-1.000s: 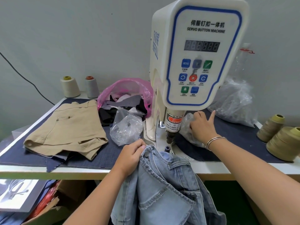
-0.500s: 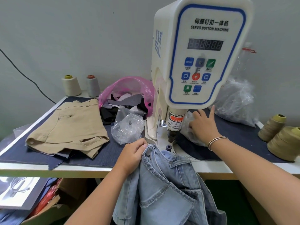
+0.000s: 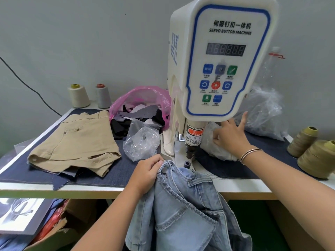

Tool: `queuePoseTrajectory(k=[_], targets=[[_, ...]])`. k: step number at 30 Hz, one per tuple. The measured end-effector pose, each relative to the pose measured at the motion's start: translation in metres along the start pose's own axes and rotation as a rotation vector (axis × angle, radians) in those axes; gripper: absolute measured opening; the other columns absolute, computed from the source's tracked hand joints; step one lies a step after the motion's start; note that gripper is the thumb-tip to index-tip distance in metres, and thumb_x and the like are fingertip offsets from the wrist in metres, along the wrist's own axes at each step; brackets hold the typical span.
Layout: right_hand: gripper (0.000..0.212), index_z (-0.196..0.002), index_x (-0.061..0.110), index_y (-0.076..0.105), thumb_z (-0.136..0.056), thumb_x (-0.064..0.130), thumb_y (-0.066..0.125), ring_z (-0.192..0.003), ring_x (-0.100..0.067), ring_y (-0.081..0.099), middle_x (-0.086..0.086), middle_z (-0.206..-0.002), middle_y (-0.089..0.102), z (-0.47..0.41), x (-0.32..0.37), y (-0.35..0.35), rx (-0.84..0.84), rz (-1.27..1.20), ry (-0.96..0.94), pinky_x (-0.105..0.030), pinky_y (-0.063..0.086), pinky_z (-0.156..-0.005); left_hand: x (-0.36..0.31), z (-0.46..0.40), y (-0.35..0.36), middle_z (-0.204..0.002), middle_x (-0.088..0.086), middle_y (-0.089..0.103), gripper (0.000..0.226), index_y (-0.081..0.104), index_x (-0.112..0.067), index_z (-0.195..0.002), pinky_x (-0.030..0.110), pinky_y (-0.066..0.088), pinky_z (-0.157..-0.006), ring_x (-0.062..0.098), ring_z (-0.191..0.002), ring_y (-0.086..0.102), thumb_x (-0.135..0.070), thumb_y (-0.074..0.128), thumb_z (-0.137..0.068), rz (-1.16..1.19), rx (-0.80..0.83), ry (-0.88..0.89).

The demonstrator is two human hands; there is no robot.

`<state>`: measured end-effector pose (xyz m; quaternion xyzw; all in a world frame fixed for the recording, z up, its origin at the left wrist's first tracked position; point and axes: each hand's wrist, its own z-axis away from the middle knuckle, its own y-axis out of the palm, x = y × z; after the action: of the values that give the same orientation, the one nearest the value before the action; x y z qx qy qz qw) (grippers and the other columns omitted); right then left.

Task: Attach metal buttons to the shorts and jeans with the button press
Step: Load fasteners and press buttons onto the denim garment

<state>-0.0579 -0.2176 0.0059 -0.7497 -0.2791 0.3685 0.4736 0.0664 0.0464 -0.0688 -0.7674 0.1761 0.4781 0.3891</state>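
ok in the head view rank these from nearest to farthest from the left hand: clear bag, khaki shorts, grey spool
1. clear bag, just beyond the left hand
2. khaki shorts, farther to the left on the table
3. grey spool, far back by the wall

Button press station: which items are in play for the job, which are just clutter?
In play: button press; denim jeans, gripped by left hand; khaki shorts; clear bag under right hand.

Clutter: pink scrap bag; thread cones; cardboard box.
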Motion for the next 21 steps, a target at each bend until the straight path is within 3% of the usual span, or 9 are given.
queuePoseTrajectory(k=[2, 4, 6, 7, 9, 11, 14, 21], targets=[[0.014, -0.068, 0.027, 0.065, -0.080, 0.033, 0.071, -0.139, -0.026, 0.017, 0.000, -0.138, 0.046, 0.004, -0.004, -0.011, -0.114, -0.118, 0.011, -0.060, -0.029, -0.099, -0.001, 0.000, 0.000, -0.062, -0.013, 0.052, 0.023, 0.051, -0.029, -0.066, 0.029, 0.036, -0.065, 0.006, -0.063, 0.045, -0.036, 0.043, -0.087, 0.001, -0.001, -0.003], [0.018, -0.066, 0.020, 0.067, -0.074, 0.033, 0.077, -0.124, -0.025, 0.035, -0.001, -0.115, 0.057, 0.015, -0.010, -0.021, -0.301, -0.311, 0.048, -0.056, -0.002, -0.109, -0.001, 0.000, 0.000, -0.062, -0.013, 0.052, 0.024, 0.050, -0.029, -0.065, 0.030, 0.036, -0.065, 0.006, -0.063, 0.045, -0.036, 0.043, -0.087, -0.005, -0.001, -0.005], [0.024, -0.062, 0.017, 0.064, -0.075, 0.031, 0.077, -0.095, -0.017, 0.048, 0.003, -0.087, 0.055, 0.031, -0.005, -0.034, -0.429, -0.699, 0.166, -0.042, 0.029, -0.092, -0.002, -0.001, -0.001, -0.062, -0.013, 0.051, 0.023, 0.050, -0.028, -0.066, 0.030, 0.036, -0.065, 0.007, -0.063, 0.045, -0.035, 0.043, -0.086, -0.006, -0.003, -0.006], [0.027, -0.059, 0.016, 0.061, -0.077, 0.029, 0.077, -0.077, -0.010, 0.049, 0.005, -0.074, 0.052, 0.042, 0.004, -0.041, -0.414, -0.991, 0.261, -0.034, 0.036, -0.079, -0.002, 0.000, -0.001, -0.062, -0.012, 0.052, 0.023, 0.051, -0.027, -0.066, 0.029, 0.036, -0.065, 0.007, -0.063, 0.045, -0.035, 0.043, -0.086, -0.005, -0.002, -0.005], [0.028, -0.060, 0.015, 0.058, -0.080, 0.027, 0.074, -0.047, -0.007, 0.035, 0.007, -0.052, 0.041, 0.064, 0.033, -0.048, -0.196, -1.554, 0.474, -0.022, 0.034, -0.050, -0.003, 0.000, -0.001, -0.064, -0.011, 0.053, 0.023, 0.052, -0.024, -0.068, 0.029, 0.036, -0.065, 0.007, -0.064, 0.045, -0.035, 0.043, -0.086, -0.004, -0.001, -0.002], [0.019, -0.077, 0.008, 0.064, -0.084, 0.025, 0.070, -0.040, -0.009, 0.026, 0.007, -0.046, 0.034, 0.084, 0.060, -0.044, 0.107, -1.837, 0.603, -0.018, 0.026, -0.038, -0.003, 0.000, 0.000, -0.065, -0.007, 0.053, 0.025, 0.053, -0.020, -0.069, 0.030, 0.036, -0.066, 0.008, -0.065, 0.045, -0.035, 0.043, -0.086, -0.008, -0.001, -0.001], [0.020, -0.080, 0.004, 0.061, -0.089, 0.022, 0.065, -0.037, -0.007, 0.026, 0.006, -0.048, 0.036, 0.091, 0.081, -0.042, 0.214, -1.948, 0.633, -0.017, 0.022, -0.035, -0.001, 0.001, -0.001, -0.065, -0.005, 0.053, 0.025, 0.052, -0.020, -0.069, 0.029, 0.036, -0.065, 0.008, -0.064, 0.045, -0.035, 0.042, -0.087, -0.004, -0.002, -0.003], [0.023, -0.079, 0.008, 0.065, -0.091, 0.027, 0.060, -0.035, -0.003, 0.027, 0.008, -0.049, 0.042, 0.093, 0.092, -0.035, 0.387, -1.912, 0.645, -0.014, 0.018, -0.034, 0.001, 0.000, 0.001, -0.064, -0.007, 0.052, 0.025, 0.051, -0.022, -0.068, 0.030, 0.035, -0.064, 0.009, -0.064, 0.045, -0.034, 0.043, -0.088, -0.002, 0.005, 0.006]])
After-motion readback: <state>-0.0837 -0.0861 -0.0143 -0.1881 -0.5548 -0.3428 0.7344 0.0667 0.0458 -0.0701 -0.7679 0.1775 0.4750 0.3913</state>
